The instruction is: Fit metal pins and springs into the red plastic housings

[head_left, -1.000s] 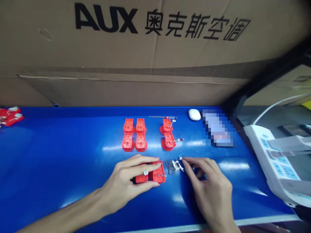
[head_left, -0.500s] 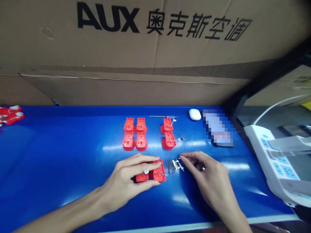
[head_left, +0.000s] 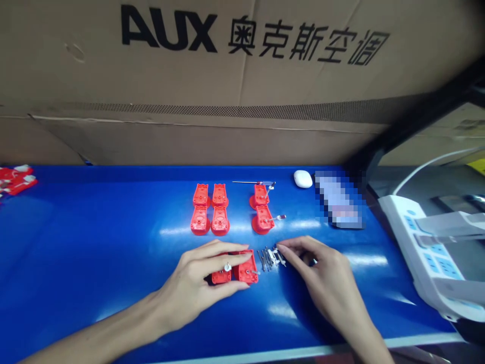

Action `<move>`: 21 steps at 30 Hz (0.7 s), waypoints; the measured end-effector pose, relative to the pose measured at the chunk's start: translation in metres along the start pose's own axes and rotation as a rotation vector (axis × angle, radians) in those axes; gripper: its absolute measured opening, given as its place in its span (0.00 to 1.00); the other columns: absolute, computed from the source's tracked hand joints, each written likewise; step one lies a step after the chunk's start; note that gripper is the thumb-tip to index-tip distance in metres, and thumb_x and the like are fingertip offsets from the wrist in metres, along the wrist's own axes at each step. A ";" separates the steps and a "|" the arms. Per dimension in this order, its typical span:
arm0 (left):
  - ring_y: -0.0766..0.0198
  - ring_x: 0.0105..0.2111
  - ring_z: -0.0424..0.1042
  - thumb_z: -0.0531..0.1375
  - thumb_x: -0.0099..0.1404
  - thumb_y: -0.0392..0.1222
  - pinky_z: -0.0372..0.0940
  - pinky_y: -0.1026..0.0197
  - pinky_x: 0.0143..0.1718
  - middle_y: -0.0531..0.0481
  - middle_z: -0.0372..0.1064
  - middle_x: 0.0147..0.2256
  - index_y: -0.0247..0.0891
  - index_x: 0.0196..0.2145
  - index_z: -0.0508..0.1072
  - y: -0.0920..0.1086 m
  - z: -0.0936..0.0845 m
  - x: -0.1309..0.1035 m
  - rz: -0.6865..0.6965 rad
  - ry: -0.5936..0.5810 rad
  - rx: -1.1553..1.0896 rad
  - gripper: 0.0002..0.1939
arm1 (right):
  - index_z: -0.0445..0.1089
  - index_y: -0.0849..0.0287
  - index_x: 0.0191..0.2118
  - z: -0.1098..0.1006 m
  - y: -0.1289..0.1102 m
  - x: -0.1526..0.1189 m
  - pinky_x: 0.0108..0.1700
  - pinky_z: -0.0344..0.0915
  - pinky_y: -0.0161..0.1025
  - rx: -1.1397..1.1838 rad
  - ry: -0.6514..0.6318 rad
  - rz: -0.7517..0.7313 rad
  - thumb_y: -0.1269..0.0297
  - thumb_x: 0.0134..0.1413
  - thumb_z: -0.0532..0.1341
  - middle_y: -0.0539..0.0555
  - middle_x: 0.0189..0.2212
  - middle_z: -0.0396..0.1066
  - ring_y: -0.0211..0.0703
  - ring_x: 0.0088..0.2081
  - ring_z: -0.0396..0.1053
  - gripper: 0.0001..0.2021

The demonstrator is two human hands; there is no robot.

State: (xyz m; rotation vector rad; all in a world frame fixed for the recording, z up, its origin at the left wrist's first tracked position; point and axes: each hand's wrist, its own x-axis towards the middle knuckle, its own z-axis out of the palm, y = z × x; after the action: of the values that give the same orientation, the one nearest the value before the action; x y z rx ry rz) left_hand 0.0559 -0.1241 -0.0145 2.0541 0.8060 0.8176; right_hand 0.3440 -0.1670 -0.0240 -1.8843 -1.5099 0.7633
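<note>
Two red plastic housings lie on the blue table under my left hand (head_left: pixel 206 270), whose fingers and thumb grip them. The left housing (head_left: pixel 221 276) has a small white and metal part on it, and the right housing (head_left: pixel 246 270) has a metal piece at its right side. Beside them is a small pile of thin metal pins and white parts (head_left: pixel 271 258). At the pile's right edge, my right hand (head_left: pixel 322 268) has its thumb and index finger pinched together; what is between the fingertips is too small to make out.
Four red housings (head_left: pixel 200 220) stand farther back, with two more (head_left: pixel 264 219) to their right bearing metal pieces. Behind are a screwdriver (head_left: pixel 253 182), a white case (head_left: pixel 302 179) and a blurred phone (head_left: pixel 339 199). A power strip (head_left: pixel 424 253) lies right, red parts (head_left: pixel 17 181) far left.
My right hand has moved slightly left, its fingertips closer to the pile. My left hand keeps its grip on the housings.
</note>
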 end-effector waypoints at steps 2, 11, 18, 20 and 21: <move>0.54 0.56 0.83 0.74 0.70 0.39 0.78 0.51 0.61 0.47 0.80 0.62 0.50 0.65 0.79 0.000 0.000 0.000 0.008 0.001 0.007 0.27 | 0.85 0.50 0.44 0.000 -0.001 0.000 0.37 0.70 0.42 0.002 -0.011 0.016 0.40 0.68 0.66 0.53 0.40 0.85 0.48 0.35 0.78 0.20; 0.54 0.56 0.83 0.74 0.70 0.39 0.78 0.51 0.61 0.47 0.80 0.62 0.51 0.65 0.79 -0.002 0.001 -0.001 0.019 0.001 0.015 0.27 | 0.84 0.49 0.44 -0.004 -0.007 0.000 0.41 0.68 0.42 0.001 -0.042 0.046 0.35 0.69 0.62 0.52 0.43 0.85 0.50 0.38 0.78 0.23; 0.55 0.54 0.83 0.74 0.70 0.40 0.79 0.51 0.60 0.46 0.80 0.61 0.50 0.65 0.79 -0.003 0.001 -0.002 0.024 0.010 0.017 0.27 | 0.84 0.49 0.44 -0.011 -0.007 -0.001 0.40 0.68 0.43 -0.026 0.040 0.038 0.35 0.69 0.62 0.52 0.41 0.84 0.49 0.37 0.78 0.24; 0.55 0.54 0.83 0.74 0.70 0.40 0.79 0.51 0.59 0.46 0.80 0.61 0.49 0.64 0.80 -0.003 0.001 -0.002 0.031 0.012 0.017 0.26 | 0.83 0.50 0.44 -0.014 -0.012 -0.006 0.39 0.67 0.42 -0.040 0.081 0.005 0.37 0.70 0.63 0.52 0.39 0.83 0.47 0.34 0.76 0.22; 0.55 0.54 0.83 0.74 0.70 0.40 0.79 0.52 0.59 0.46 0.80 0.61 0.49 0.64 0.80 -0.003 0.002 -0.002 0.036 0.013 0.014 0.26 | 0.83 0.50 0.44 -0.014 -0.018 -0.009 0.38 0.67 0.42 -0.046 0.102 -0.029 0.39 0.70 0.63 0.52 0.38 0.83 0.46 0.33 0.74 0.21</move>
State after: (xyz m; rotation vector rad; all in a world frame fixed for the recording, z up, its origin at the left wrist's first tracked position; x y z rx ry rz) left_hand 0.0551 -0.1247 -0.0184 2.0831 0.7867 0.8479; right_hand 0.3417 -0.1745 -0.0009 -1.9009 -1.4997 0.6150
